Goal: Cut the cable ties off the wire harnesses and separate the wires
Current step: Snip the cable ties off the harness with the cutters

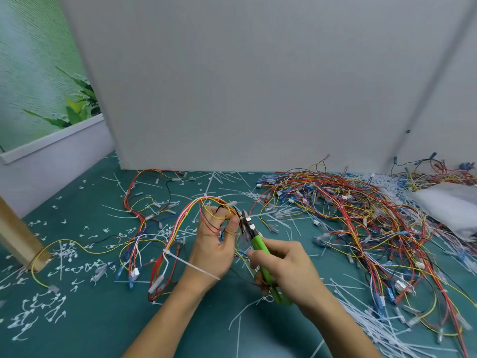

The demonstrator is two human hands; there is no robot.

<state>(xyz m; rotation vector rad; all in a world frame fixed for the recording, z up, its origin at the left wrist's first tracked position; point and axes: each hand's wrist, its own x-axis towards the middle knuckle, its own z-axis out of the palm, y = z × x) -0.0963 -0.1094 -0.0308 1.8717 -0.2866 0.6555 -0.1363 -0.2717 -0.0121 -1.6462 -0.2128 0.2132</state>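
Forearms come in from the near edge of the green mat (85,208). The right hand (286,267) is wrapped round the green handles of the cutters (259,250). Their long axis runs away from the person and slightly left, with the nose at the far end. The blades look nearly together, but I cannot tell whether they bite on anything.

Just left of the cutters, the left hand (214,241) pinches a loop of the wire harness (180,223) between thumb and fingers, so the gripped wires sit right at the cutter nose. Further left of the cutters and nearer than their tip, a white cable tie (166,253) still binds the harness, its tail lying across the left wrist. Cutting it would probably mean feeding the harness rightward through the left hand, which is the closer one.

Right of the cutters and beyond lies a pile of loose wires (348,215). Left of them are cut tie scraps (64,254), and behind everything stands a grey partition (258,86)
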